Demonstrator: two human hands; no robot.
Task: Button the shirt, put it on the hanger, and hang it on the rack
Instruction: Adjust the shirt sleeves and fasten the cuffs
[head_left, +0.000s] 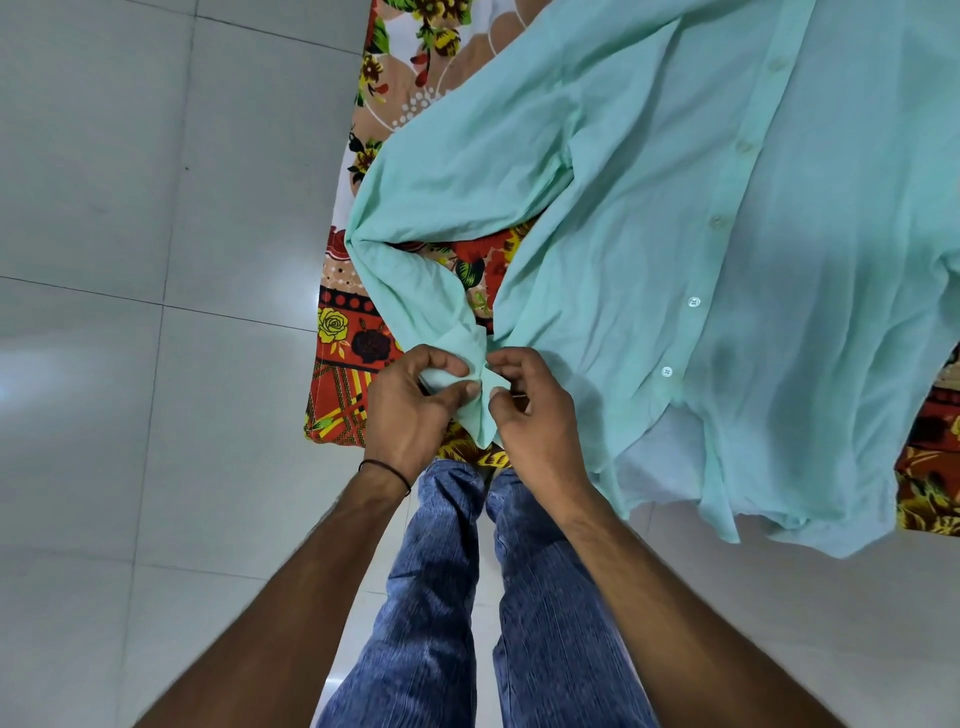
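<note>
Underfoot, pale tiles (93, 218) fill the whole left side, well away from the pinch, and a floral sheet (358, 332) in red, yellow and black lies just beyond the hands, running up and off to the right. Spread over that sheet is the mint shirt (649, 218), its body up and to the right of the grip, its hem drooping past the sheet's near edge to the right of the right wrist. One sleeve (415, 280) loops out to the left of the body and folds back down, so that its cuff (475, 395) ends right between the two hands. Below the grip stand legs in blue jeans (431, 597), knees just under the cuff. The left hand (410, 405) is closed on the cuff's left side, thumb and forefinger pressed together through the cloth; the right hand (535, 410) pinches the cuff's right side likewise, the fingertips of the two hands almost meeting. A dark thread (387, 470) circles the left wrist. Along the placket, up and right of the grip, two white buttons (693, 302) show plainly; whether any cuff button is done up cannot be told.
</note>
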